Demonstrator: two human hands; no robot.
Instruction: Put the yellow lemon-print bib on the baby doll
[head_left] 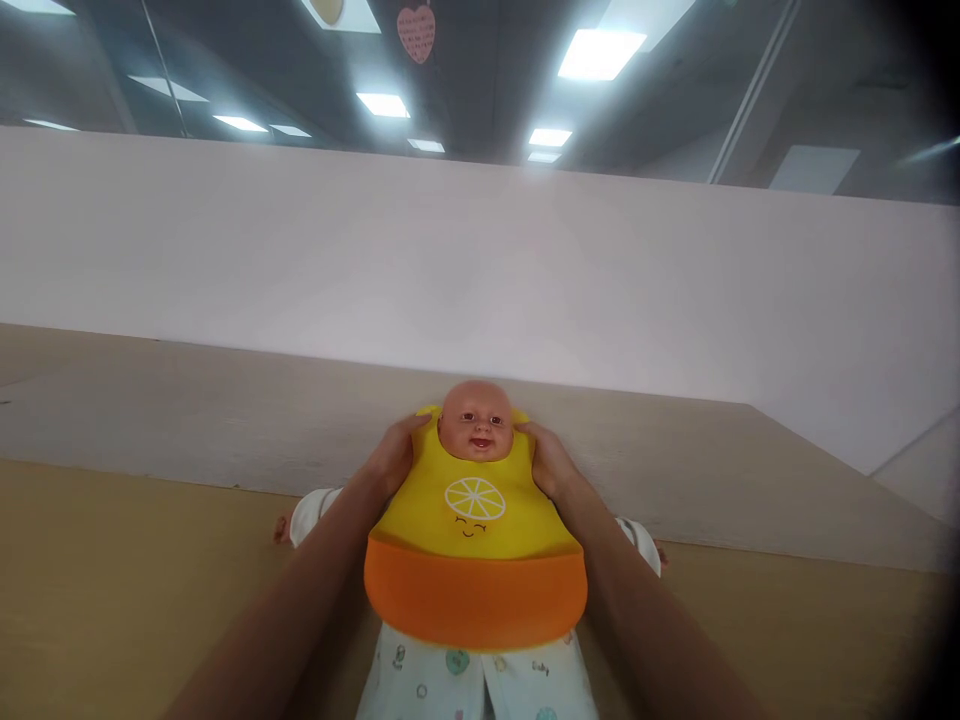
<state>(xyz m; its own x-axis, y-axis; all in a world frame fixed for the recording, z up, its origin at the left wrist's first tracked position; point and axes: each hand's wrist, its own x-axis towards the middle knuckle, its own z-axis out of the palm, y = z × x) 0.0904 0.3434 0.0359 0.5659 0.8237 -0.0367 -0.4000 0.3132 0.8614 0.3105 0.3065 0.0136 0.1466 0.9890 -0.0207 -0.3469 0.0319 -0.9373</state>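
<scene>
A baby doll (480,405) lies face up on its back, its arms spread to either side. Over its chest is a yellow bib (427,500) with a lemon-slice print and an orange pocket (474,600) along the lower end. My left hand (395,453) grips the bib's edge beside the doll's neck, thumb on top. On the other side, my right hand (550,460) holds the opposite upper edge in the same way. The fingers under the bib are hidden, as are the neck straps behind the head. White printed trousers (427,680) show below the bib.
The doll rests on a tan, wood-toned surface (135,590) with a paler strip (187,410) behind it. A white low wall (450,260) rises beyond, topped by glass reflecting ceiling lights. A pink heart-shaped note (416,33) is on the glass.
</scene>
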